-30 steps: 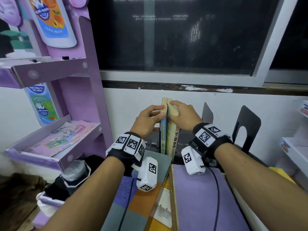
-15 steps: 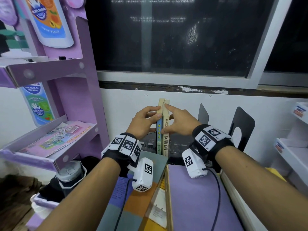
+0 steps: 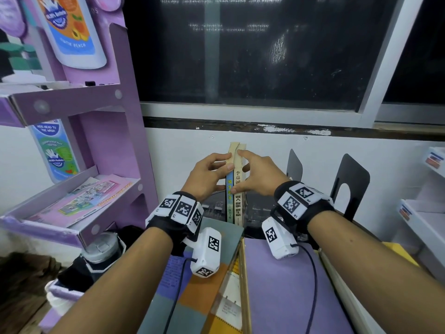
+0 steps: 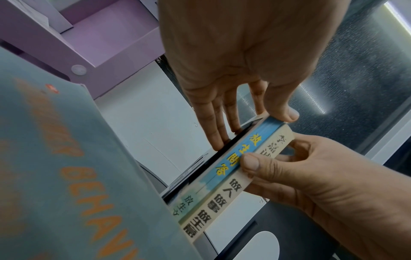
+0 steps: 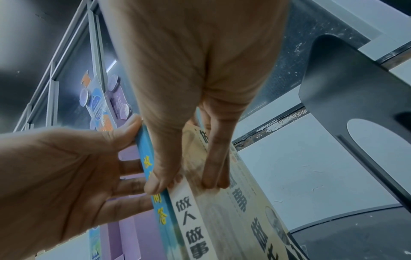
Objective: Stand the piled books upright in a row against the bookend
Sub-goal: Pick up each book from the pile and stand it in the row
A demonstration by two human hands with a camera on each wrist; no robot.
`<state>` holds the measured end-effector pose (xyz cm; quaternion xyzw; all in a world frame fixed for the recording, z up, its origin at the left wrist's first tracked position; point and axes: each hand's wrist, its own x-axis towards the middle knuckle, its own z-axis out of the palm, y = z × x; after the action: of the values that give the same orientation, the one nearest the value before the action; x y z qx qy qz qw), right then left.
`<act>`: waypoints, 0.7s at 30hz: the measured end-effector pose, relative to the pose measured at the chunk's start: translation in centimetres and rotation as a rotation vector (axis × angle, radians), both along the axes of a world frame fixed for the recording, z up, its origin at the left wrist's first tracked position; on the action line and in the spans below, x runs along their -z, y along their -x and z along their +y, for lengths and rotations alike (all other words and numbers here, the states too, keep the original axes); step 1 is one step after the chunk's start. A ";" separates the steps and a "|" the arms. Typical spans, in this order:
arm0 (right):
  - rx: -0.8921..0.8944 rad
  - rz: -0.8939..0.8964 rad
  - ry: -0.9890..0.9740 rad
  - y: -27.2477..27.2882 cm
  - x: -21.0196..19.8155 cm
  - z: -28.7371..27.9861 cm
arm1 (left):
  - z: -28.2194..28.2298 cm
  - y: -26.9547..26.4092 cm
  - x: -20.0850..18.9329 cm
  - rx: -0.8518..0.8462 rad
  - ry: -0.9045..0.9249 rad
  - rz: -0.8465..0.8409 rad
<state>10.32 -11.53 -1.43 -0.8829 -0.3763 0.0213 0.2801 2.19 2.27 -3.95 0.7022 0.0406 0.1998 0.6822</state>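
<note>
Near pile: a grey book with orange lettering [image 3: 212, 273] and a purple book [image 3: 284, 285] lay flat at the near edge of the desk, not yet stood up.
Left hand: our left hand [image 3: 207, 174] pressed straight fingers [image 4: 213, 123] on the outer cover of the blue-spined book [image 3: 230, 201], thumb on its spine.
Right hand: our right hand [image 3: 260, 174] clamped the cream-spined book [image 3: 238, 201], thumb on the spines and fingers on its cover.
Books: the two stood upright, touching, squeezed between our hands, towards the far edge by the wall.
Bookends: the two black bookends [image 3: 350, 186] stood to the right, apart from the pair; we could not tell whether anything braced the left side.
Risk: we judged that letting go there would tip the pair over, since nothing visible propped it on the right; sliding it could splay the covers.
</note>
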 end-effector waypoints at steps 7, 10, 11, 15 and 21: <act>-0.048 -0.056 0.049 0.0 0.4 0.7 | 0.0 0.3 -0.1 0.001 -0.002 0.003; -0.044 -0.051 0.067 -0.1 0.7 0.7 | -0.3 0.2 -0.2 -0.005 -0.011 0.011; -0.042 -0.043 0.061 -0.1 0.7 0.6 | -0.4 0.2 -0.2 -0.004 -0.011 0.011; -0.035 0.027 0.022 0.2 0.7 -0.2 | -0.5 0.5 -0.4 -0.008 -0.026 0.024; -0.024 0.102 0.048 0.3 0.5 -0.8 | -0.8 1.1 -0.9 -0.009 -0.072 0.085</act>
<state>9.98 -12.38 -1.94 -0.8826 -0.3714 0.0785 0.2774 1.12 1.45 -3.08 0.7340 0.0654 0.1740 0.6532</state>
